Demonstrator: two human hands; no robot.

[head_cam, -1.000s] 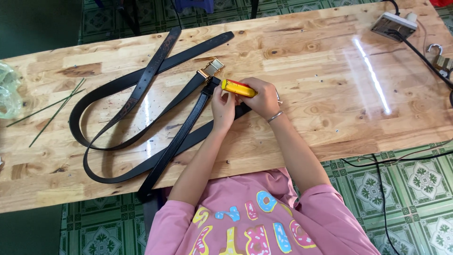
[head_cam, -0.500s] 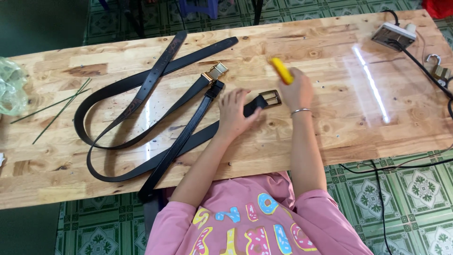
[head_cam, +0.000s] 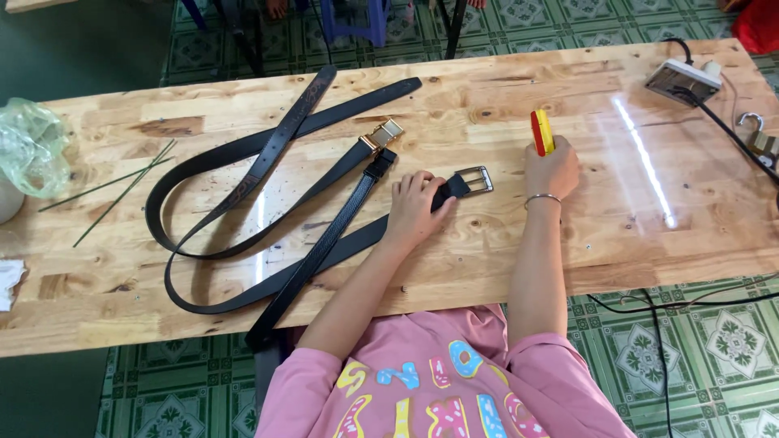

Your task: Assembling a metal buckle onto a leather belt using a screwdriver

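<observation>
My left hand rests flat on the black belt, just behind its silver buckle; the fingers lie spread and lightly curled, pressing the strap to the wooden surface rather than gripping it. My right hand now stands well to the right of the buckle, its fingers closed around a yellow tool with a red edge, which points up and away from me (what kind of tool it is I cannot tell). A second ago both hands met at the strap end with the tool laid against it; half a second ago the right hand lifted clear; now it is farther out, and the buckle lies bare on the surface. I judge that the work at the strap end has paused and the buckle end is free to be looked over. The belt runs left from the buckle and down over the near edge. Two other dark belts loop across the left half, one ending in a gold buckle. Farther off: a clear bag at far left, thin green sticks beside it, and a power strip at far right.
</observation>
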